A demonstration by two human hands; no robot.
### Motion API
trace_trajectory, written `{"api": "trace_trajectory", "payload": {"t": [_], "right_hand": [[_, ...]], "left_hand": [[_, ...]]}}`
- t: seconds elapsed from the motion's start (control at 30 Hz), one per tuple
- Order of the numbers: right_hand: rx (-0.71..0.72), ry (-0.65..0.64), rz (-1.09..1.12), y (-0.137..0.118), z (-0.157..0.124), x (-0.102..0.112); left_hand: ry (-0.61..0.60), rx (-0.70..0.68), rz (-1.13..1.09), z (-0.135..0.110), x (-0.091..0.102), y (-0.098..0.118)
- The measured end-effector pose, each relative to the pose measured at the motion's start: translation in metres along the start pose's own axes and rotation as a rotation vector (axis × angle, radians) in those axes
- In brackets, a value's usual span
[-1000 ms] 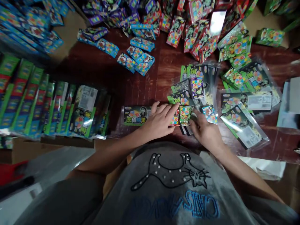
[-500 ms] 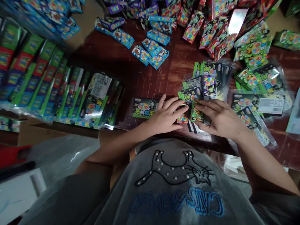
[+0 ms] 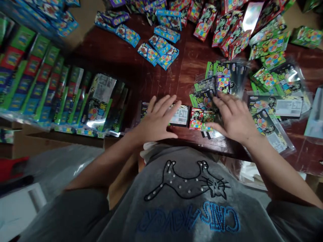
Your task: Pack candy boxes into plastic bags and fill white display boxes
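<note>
My left hand (image 3: 157, 119) is open, its fingers spread over a black and green printed bag (image 3: 179, 115) lying flat near the table's front edge. Just right of that bag a small red candy box (image 3: 195, 118) and a small green candy box (image 3: 208, 120) lie side by side. My right hand (image 3: 233, 116) is open too, with its thumb by the green box and its fingertips beside a purple candy box (image 3: 223, 84). That purple box rests on a loose pile of printed bags (image 3: 202, 98). Part of the left bag is hidden under my left hand.
Filled bags (image 3: 50, 87) stand in a row at the left. Blue boxes (image 3: 158, 50) lie at the back middle, red boxes (image 3: 205, 22) and green boxes (image 3: 271, 48) at the back right. More printed bags (image 3: 275, 106) lie to the right.
My left hand has moved left, away from the red box, onto the printed bag. My right hand has shifted slightly up and off the green box. The view has shifted a little.
</note>
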State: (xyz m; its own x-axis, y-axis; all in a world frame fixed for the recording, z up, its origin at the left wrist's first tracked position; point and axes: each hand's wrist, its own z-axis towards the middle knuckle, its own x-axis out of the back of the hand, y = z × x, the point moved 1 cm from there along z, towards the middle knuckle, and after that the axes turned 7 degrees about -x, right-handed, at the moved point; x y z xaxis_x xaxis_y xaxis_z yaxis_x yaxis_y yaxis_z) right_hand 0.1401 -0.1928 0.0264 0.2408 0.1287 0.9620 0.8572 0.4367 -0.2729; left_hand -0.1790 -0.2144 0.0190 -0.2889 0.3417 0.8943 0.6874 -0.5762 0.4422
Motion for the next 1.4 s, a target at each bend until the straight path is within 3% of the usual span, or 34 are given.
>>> {"api": "trace_trajectory", "payload": {"t": [0.13,0.27,0.5,0.73,0.93,1.03,1.27,1.4], "right_hand": [[0.262,-0.118,0.097,-0.008,-0.004,-0.029],[0.211,-0.032,0.145,-0.01,-0.002,-0.048],[0.144,0.117,0.2,-0.011,-0.001,-0.039],[-0.036,0.116,0.206,-0.015,0.004,-0.031],[0.204,-0.012,0.237,-0.033,-0.004,-0.05],[0.26,-0.076,0.252,-0.035,-0.004,-0.054],[0.196,-0.131,0.191,0.003,-0.004,-0.029],[0.268,-0.172,0.206,0.008,0.002,-0.031]], "left_hand": [[-0.039,0.071,0.004,-0.021,0.002,-0.023],[0.005,0.103,-0.006,-0.025,-0.005,-0.024],[0.071,0.206,-0.044,-0.032,-0.003,-0.02],[0.08,0.18,-0.062,-0.037,-0.006,-0.018],[0.035,0.141,-0.075,-0.038,-0.016,-0.016],[-0.003,0.098,-0.085,-0.039,-0.021,-0.018],[0.0,0.079,-0.072,-0.037,-0.021,-0.023],[0.008,0.049,-0.091,-0.033,-0.022,-0.023]]}}
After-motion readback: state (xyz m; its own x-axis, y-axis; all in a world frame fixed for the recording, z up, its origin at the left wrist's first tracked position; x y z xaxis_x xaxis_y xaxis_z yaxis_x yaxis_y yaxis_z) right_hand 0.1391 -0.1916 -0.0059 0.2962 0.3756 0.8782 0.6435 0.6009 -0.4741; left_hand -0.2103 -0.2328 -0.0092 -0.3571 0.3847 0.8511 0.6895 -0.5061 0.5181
